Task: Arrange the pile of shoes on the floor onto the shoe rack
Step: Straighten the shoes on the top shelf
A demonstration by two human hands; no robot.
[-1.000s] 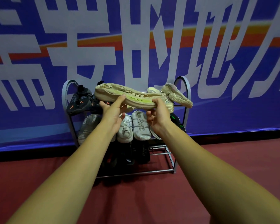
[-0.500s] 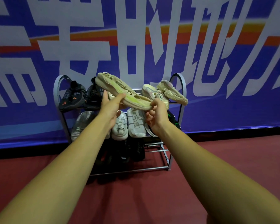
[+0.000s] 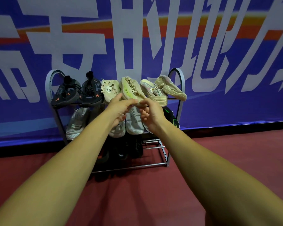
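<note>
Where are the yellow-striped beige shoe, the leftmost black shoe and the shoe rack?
yellow-striped beige shoe (image 3: pixel 131 89): head view, side panel.
leftmost black shoe (image 3: pixel 64 95): head view, upper.
shoe rack (image 3: pixel 182 79): head view, right arch.

Grey metal three-tier shoe rack, top tier bearing black sneaker pair at left, four beige sneakers alongside, one yellow-striped, white sneakers on middle tier, dark shoes at bottom.
</note>
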